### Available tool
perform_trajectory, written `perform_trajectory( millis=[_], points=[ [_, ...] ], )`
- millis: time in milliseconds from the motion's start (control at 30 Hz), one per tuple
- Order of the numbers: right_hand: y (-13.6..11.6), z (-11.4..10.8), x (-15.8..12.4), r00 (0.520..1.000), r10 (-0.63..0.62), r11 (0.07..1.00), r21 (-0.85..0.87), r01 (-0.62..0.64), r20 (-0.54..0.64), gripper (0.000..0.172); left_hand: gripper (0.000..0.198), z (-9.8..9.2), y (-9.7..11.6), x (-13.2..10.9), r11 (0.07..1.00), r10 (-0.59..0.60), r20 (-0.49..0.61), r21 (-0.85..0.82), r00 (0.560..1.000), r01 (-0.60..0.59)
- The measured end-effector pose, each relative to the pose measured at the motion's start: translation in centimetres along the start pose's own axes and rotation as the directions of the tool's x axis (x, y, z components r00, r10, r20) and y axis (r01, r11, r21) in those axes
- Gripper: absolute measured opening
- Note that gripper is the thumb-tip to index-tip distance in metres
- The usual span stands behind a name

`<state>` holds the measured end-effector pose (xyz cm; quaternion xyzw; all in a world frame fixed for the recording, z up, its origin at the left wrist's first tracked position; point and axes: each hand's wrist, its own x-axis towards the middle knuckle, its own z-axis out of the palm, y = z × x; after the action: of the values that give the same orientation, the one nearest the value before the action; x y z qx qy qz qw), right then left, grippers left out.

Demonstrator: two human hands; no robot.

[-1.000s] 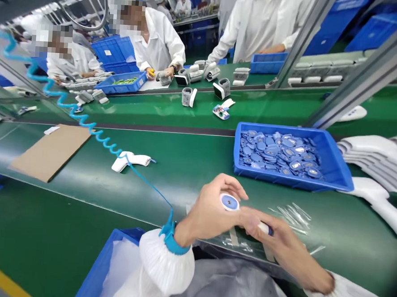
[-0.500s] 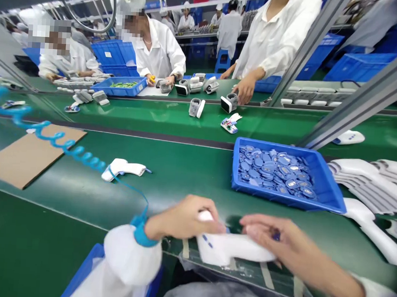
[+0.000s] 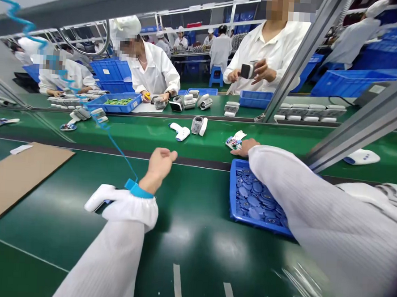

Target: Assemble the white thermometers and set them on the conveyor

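Head view shows a long green worktop (image 3: 192, 251) carrying a blue plastic tray (image 3: 232, 191), and this tray is full of flat round blue parts (image 3: 254, 199). The right sleeve (image 3: 315, 218) lies over the tray, so I think it could push the tray or drag some parts out if the arm moves. The hands are apart and empty: the right hand (image 3: 244, 147) is just beside small printed cards (image 3: 234, 143), and the left hand (image 3: 160, 164) is open above the belt. A blue wrist cord (image 3: 116, 148) could catch the white plastic housing (image 3: 99, 197) beside the left cuff.
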<state>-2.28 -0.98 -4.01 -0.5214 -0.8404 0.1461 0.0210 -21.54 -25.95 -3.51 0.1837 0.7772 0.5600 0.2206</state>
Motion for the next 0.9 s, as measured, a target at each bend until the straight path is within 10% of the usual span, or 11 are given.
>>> perform_trajectory(
  millis=[200,367,467,633,900],
  points=[
    [-1.8,-3.6,-2.9,0.995,-0.089,0.995,-0.038,0.087,-0.042,0.045,0.022,2.0,-0.2,-7.1,0.997,-0.022,0.254,-0.068,0.967,0.04],
    [-3.3,-3.0,-16.4,0.938,-0.338,0.939,0.036,0.341,-0.077,0.043,0.035,4.5,1.4,-12.8,0.915,0.044,0.325,-0.393,0.945,0.092],
    [-2.0,-0.6,-25.4,0.848,-0.505,0.85,0.078,0.521,-0.162,0.035,0.033,4.1,-0.1,-16.4,0.95,0.075,0.307,-0.312,0.949,0.026],
    [2.0,1.1,-32.8,0.774,-0.409,0.835,0.144,0.531,-0.482,0.02,0.013,0.8,-3.3,-21.1,0.971,0.232,0.59,-0.091,0.774,-0.222],
    [1.9,1.4,-35.8,0.81,-0.427,0.856,0.108,0.505,-0.402,0.026,0.018,0.2,-4.3,-23.7,0.82,0.41,0.707,-0.01,0.575,-0.572]
  ],
)
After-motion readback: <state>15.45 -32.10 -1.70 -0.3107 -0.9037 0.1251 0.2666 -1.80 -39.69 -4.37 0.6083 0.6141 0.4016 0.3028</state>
